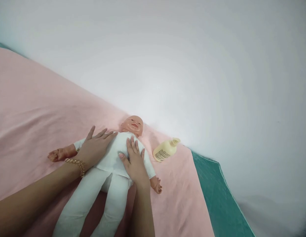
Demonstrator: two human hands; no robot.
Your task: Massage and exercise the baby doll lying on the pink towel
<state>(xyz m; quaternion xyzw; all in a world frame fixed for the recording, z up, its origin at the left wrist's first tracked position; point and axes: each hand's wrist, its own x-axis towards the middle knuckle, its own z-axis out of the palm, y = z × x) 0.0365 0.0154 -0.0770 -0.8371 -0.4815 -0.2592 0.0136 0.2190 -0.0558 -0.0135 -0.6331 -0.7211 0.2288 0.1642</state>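
A baby doll (118,154) in white cloth lies on its back, its head toward the wall and its arms spread out. Across the doll's chest and shoulder, on the left side of the picture, rests my left hand (98,146), flat with the fingers apart; a gold bracelet circles that wrist. My right hand (135,163) lies on the other side of the doll's chest, fingers spread and pointing up toward its neck. Neither hand grips anything. To the right of the doll is a pale yellow pump bottle (165,150) with printed text on its side.
Under the doll a pink cloth (177,194) is spread, with some wrinkles at the left. A green surface (214,187) shows past the cloth's right edge. Behind it all rises a plain white wall (167,65), close to the doll's head and the bottle.
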